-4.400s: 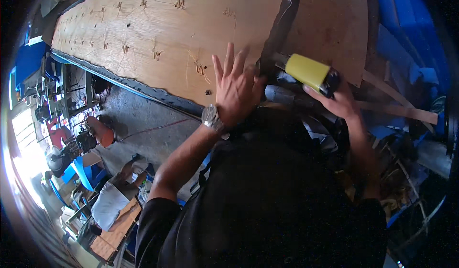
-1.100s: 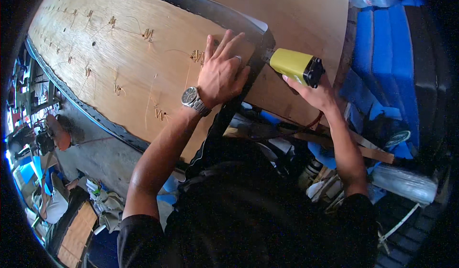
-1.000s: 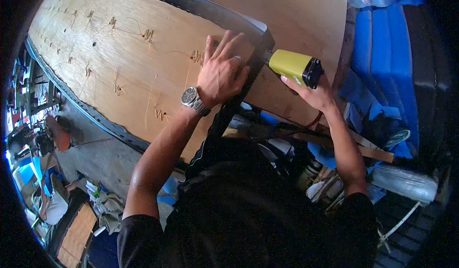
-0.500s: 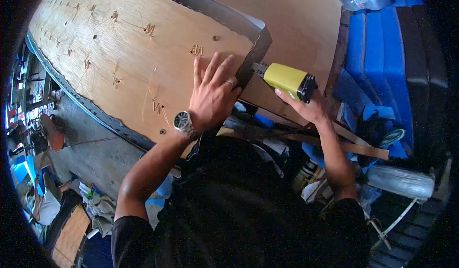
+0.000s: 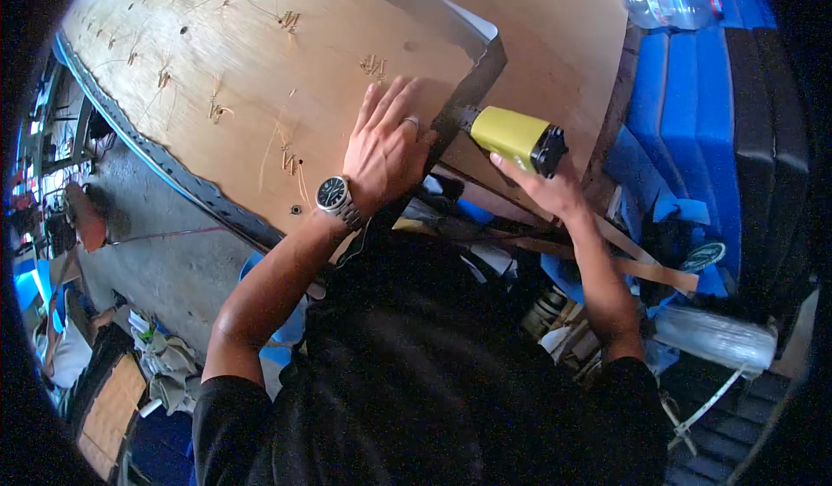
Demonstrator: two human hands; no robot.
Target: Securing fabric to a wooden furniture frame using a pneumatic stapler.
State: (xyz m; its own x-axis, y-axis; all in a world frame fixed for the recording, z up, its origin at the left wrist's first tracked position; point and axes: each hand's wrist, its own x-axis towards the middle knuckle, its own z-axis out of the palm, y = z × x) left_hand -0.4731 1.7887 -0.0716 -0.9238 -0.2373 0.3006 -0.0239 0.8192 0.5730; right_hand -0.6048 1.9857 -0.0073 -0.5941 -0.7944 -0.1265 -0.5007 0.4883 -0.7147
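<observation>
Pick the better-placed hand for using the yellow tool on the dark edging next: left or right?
Right, I'd say: the right hand grips the yellow tool, its nose at the dark edging. The left hand rests on the wooden panel, fingers extended, holding no tool.

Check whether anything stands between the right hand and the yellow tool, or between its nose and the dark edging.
Nothing visible: the right hand grips the tool, whose nose is at the edging; contact is unclear. The left hand lies aside, on the panel.
</observation>
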